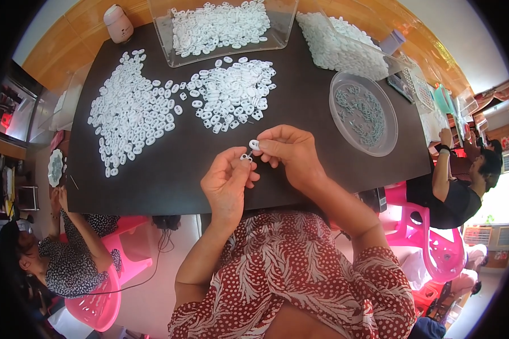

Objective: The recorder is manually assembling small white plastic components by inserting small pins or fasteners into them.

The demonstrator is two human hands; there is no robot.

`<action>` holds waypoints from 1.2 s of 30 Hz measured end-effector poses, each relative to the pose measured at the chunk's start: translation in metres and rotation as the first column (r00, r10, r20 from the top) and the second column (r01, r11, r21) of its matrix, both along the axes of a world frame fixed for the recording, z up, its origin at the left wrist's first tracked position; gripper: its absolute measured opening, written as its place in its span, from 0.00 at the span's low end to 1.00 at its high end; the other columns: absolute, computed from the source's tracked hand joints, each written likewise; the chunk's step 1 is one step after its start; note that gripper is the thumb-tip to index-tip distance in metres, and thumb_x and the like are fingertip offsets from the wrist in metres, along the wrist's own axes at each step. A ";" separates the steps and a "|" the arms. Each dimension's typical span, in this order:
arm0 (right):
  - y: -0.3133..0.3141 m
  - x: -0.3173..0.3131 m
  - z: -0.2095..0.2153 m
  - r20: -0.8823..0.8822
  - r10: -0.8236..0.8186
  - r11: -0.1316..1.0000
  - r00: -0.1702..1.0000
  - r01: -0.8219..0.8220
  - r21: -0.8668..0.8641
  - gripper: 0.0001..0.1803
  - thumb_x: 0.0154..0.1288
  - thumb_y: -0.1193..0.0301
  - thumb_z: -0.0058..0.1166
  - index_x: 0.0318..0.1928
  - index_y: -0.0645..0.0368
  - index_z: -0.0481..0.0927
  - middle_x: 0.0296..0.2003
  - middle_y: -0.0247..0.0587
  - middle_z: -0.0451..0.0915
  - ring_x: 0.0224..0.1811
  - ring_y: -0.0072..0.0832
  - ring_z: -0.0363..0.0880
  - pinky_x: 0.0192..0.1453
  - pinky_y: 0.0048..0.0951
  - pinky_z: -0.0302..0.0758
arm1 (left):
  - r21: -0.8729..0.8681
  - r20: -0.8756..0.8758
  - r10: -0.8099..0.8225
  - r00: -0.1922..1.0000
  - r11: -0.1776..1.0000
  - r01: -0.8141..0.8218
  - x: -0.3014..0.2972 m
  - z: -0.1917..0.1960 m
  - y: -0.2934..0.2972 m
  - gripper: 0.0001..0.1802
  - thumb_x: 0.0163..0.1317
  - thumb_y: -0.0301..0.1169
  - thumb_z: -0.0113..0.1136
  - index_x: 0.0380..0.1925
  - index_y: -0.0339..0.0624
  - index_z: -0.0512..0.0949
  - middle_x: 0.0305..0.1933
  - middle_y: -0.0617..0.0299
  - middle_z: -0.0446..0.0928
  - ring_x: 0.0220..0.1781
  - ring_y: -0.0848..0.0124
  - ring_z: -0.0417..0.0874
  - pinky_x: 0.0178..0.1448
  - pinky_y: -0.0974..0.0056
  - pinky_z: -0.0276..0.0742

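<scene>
Over the near middle of the dark table [169,189], my two hands meet with fingertips almost touching. My right hand [297,155] pinches a small white oval plastic piece [254,144] between thumb and index finger. Just below and to its left, my left hand [225,179] is closed on another small white piece [245,157] with holes. Something thin and dark shows between the two pieces, too small to make out clearly. Beyond my hands lies a loose pile of white two-holed pieces [234,93]. A larger pile of similar pieces [133,110] spreads to the left.
At the back stands a clear bin [226,60] of white pieces, with another full container [345,48] to its right. A round clear tray [393,133] holds small grey-green bits. A pink bottle [118,25] stands back left. People sit at left [76,254] and right [455,189].
</scene>
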State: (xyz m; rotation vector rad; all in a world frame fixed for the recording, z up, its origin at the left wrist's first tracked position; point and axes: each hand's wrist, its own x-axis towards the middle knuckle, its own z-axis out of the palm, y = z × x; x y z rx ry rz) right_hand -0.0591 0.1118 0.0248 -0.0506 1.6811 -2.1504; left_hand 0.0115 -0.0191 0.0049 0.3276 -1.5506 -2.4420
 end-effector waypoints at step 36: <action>-0.016 0.021 0.002 -0.214 -0.008 1.000 0.977 0.014 0.028 0.02 0.60 0.82 0.53 0.35 0.67 0.77 0.27 0.34 0.79 0.29 0.15 0.75 0.33 0.18 0.74 | 0.025 -0.056 0.068 0.996 0.997 -0.067 0.002 -0.004 0.005 0.14 0.63 0.21 0.53 0.49 0.30 0.73 0.29 0.59 0.77 0.25 0.75 0.78 0.28 0.74 0.73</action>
